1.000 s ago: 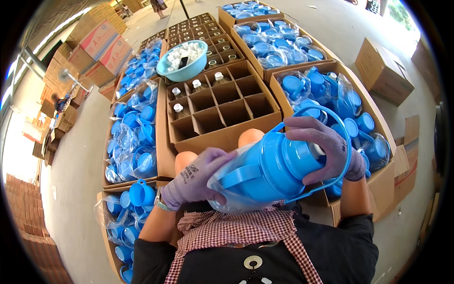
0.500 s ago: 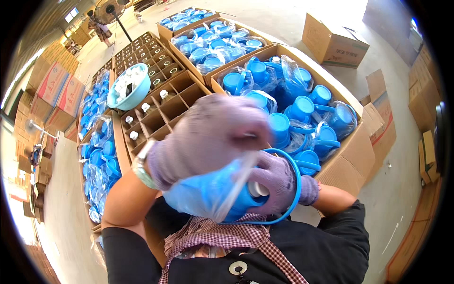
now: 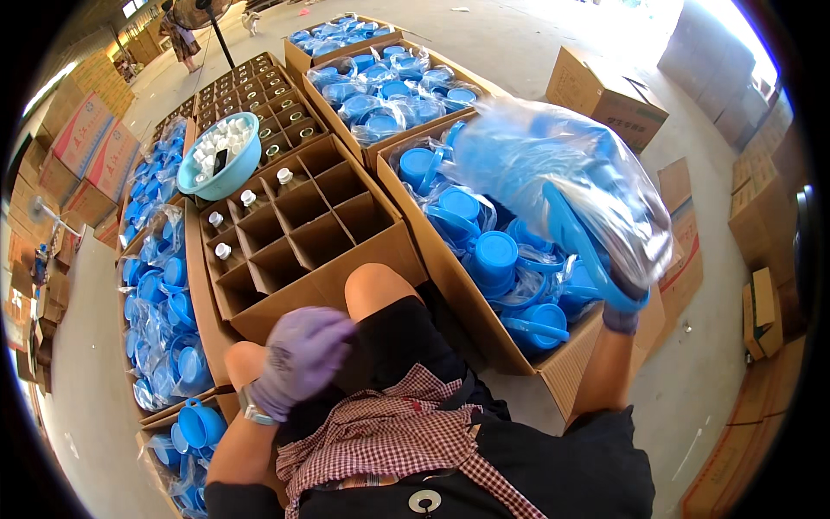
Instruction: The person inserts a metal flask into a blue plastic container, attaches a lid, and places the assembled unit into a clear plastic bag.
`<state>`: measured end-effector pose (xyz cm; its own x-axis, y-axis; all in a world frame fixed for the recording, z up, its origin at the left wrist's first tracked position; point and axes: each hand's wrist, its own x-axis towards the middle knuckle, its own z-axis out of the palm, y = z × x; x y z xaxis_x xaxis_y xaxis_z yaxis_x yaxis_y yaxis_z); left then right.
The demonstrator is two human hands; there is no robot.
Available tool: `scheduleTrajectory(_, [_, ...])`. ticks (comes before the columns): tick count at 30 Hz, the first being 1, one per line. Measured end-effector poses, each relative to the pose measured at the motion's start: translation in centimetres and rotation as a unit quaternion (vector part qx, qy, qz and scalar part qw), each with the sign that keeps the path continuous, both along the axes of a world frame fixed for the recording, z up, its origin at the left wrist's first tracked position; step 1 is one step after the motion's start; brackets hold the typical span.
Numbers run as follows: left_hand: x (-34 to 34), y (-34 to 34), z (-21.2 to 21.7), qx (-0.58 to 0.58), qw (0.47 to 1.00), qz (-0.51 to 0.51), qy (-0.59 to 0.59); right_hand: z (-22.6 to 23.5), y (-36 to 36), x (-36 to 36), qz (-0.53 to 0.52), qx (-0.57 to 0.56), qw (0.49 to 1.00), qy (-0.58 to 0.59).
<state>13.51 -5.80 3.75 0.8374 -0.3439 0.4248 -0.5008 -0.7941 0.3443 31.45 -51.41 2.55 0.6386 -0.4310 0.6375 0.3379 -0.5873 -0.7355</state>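
My right hand [image 3: 622, 316] is raised on the right, fingers clamped on the handle of a blue plastic jug [image 3: 553, 173] wrapped in a clear bag, held above the open carton of blue jugs [image 3: 484, 346]. My left hand [image 3: 298, 359], gloved, hangs blurred over my knee, fingers loosely curled, holding nothing, near the divided carton [image 3: 294, 225].

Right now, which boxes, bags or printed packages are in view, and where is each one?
Bagged blue jug: clear plastic wrap, raised in the right hand.
Divided carton: brown, centre, few white-capped bottles.
Open carton: brown, right of it, wrapped blue jugs.
Closed brown boxes: upper right floor.
Red-and-white printed cartons: far left.
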Motion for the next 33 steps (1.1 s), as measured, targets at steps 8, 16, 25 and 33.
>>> scheduleTrajectory(8, [-6.1, 7.3, -8.1, -0.087, 0.963, 0.246, 0.063, -3.4, 3.4, 17.3, 0.019, -0.395, 0.896, 0.203])
scheduleTrajectory(16, [-5.5, 9.2, -12.4, -0.090, 0.944, 0.312, 0.066, -15.2, 12.3, 27.3, 0.084, -0.412, 0.775, 0.471])
scheduleTrajectory(25, [-3.1, 10.9, -13.1, -0.066, 0.945, 0.307, 0.091, -11.9, 17.1, 37.9, 0.125, -0.451, 0.744, 0.477])
scheduleTrajectory(33, [0.6, 10.8, -13.9, -0.053, 0.948, 0.291, 0.117, -17.5, 23.4, 40.4, 0.138, -0.458, 0.801, 0.359])
